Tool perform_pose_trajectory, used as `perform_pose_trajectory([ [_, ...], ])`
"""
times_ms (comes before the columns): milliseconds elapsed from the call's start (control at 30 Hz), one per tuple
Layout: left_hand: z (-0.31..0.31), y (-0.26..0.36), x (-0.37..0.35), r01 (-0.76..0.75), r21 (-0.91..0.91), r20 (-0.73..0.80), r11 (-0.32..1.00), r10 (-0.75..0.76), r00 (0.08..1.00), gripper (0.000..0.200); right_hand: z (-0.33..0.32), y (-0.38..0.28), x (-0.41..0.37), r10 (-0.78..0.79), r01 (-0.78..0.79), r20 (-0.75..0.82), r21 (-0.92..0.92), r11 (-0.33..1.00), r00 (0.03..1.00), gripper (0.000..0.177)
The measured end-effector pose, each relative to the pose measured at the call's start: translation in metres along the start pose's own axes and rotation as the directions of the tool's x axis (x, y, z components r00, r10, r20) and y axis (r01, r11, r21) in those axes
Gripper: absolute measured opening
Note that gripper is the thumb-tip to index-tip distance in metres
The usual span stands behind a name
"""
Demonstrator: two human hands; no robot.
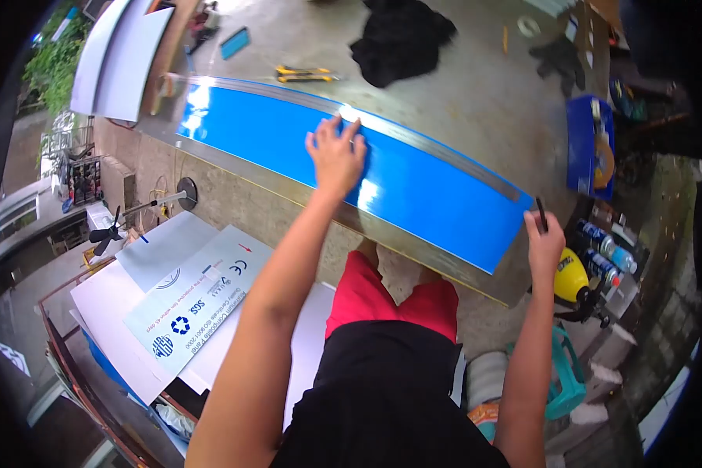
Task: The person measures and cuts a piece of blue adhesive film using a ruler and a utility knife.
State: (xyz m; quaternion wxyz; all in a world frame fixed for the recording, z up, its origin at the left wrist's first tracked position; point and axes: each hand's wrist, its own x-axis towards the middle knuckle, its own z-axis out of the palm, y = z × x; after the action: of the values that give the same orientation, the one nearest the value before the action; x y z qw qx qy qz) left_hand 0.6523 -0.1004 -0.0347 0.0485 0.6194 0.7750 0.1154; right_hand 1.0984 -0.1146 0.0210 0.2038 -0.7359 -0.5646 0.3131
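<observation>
Lying across the concrete floor point(460, 86) beside printed white sheets point(203, 300), the long blue panel point(429, 187) has the person's left hand point(335, 160) pressed flat near its middle, fingers spread, while at its right end the right hand point(544, 248) grips a slim dark tool point(540, 212).
</observation>
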Motion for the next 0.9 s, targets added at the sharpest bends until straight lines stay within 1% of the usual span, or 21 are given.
perform_pose_trajectory([
  [67,-0.009,-0.001,0.003,0.034,-0.09,0.061,0.995,-0.029,0.998,0.049,0.0,-0.017,-0.029,0.031,-0.031,0.0,-0.005,0.999,1.0,0.029],
  [133,-0.018,-0.002,0.001,0.008,-0.149,-0.052,0.989,-0.016,0.999,0.049,0.005,-0.032,-0.06,0.0,-0.001,-0.009,-0.071,0.997,1.0,0.029],
  [167,-0.029,-0.006,-0.003,0.014,-0.152,-0.076,0.988,-0.026,0.997,0.049,0.009,-0.045,-0.077,-0.002,0.002,0.0,-0.089,0.996,1.0,0.029],
  [233,-0.055,-0.019,-0.016,-0.044,-0.344,-0.115,0.938,0.004,0.993,0.047,0.019,-0.071,-0.109,0.026,-0.023,0.029,-0.116,0.993,0.999,0.03],
  [267,-0.071,-0.031,-0.026,-0.045,-0.347,-0.135,0.937,-0.003,0.991,0.047,0.028,-0.082,-0.124,0.053,-0.047,0.046,-0.123,0.991,0.998,0.03],
  [333,-0.1,-0.058,-0.047,-0.105,-0.354,-0.059,0.929,0.09,0.994,0.04,0.057,-0.102,-0.151,-0.048,0.052,0.043,-0.111,0.992,0.998,0.023],
  [367,-0.113,-0.074,-0.056,-0.111,-0.356,-0.076,0.928,0.089,0.993,0.04,0.074,-0.11,-0.161,-0.062,0.066,0.034,-0.11,0.992,0.997,0.023],
  [433,-0.14,-0.108,-0.07,-0.005,-0.562,0.107,0.827,0.079,0.991,0.032,0.103,-0.132,-0.18,-0.103,0.115,0.116,-0.1,0.988,0.988,0.021],
  [467,-0.154,-0.118,-0.074,-0.01,-0.566,0.103,0.825,0.082,0.991,0.032,0.114,-0.146,-0.187,-0.103,0.115,0.11,-0.103,0.988,0.988,0.021],
  [533,-0.223,-0.115,-0.06,0.044,-0.827,0.208,0.561,0.232,0.95,0.02,0.135,-0.187,-0.193,-0.144,0.153,0.198,-0.031,0.988,0.97,0.023],
  [567,-0.261,-0.109,-0.047,-0.082,-0.854,0.116,0.514,0.342,0.933,0.016,0.143,-0.204,-0.189,-0.145,0.154,0.192,-0.036,0.987,0.971,0.023],
  [600,-0.302,-0.102,-0.034,-0.201,-0.868,0.022,0.453,0.441,0.897,0.013,0.15,-0.218,-0.184,-0.172,0.183,0.24,-0.023,0.983,0.955,0.022],
  [633,-0.342,-0.096,-0.021,-0.351,-0.86,-0.108,0.372,0.538,0.836,0.012,0.156,-0.23,-0.177,-0.197,0.209,0.291,-0.01,0.978,0.936,0.02],
  [667,-0.38,-0.093,-0.007,-0.487,-0.829,-0.236,0.276,0.617,0.751,0.01,0.163,-0.24,-0.165,-0.195,0.211,0.294,-0.021,0.977,0.936,0.02],
  [733,-0.438,-0.087,0.012,-0.669,-0.734,-0.433,0.12,0.676,0.596,0.013,0.181,-0.257,-0.131,-0.323,0.315,0.284,0.076,0.946,0.903,0.02],
  [800,-0.472,-0.082,0.021,-0.749,-0.658,-0.537,0.081,0.647,0.541,0.01,0.206,-0.283,-0.091,-0.33,0.344,0.278,-0.001,0.939,0.902,0.02],
  [833,-0.478,-0.079,0.029,-0.744,-0.661,-0.537,0.099,0.629,0.562,0.01,0.217,-0.298,-0.069,-0.389,0.395,0.253,0.029,0.918,0.886,0.02],
  [867,-0.482,-0.076,0.039,-0.821,-0.564,-0.667,0.085,0.54,0.514,0.005,0.229,-0.314,-0.051,-0.44,0.439,0.234,0.062,0.896,0.867,0.02],
  [900,-0.483,-0.077,0.048,-0.888,-0.451,-0.775,0.083,0.456,0.437,0.003,0.241,-0.329,-0.032,-0.467,0.461,0.216,0.082,0.884,0.857,0.023],
])
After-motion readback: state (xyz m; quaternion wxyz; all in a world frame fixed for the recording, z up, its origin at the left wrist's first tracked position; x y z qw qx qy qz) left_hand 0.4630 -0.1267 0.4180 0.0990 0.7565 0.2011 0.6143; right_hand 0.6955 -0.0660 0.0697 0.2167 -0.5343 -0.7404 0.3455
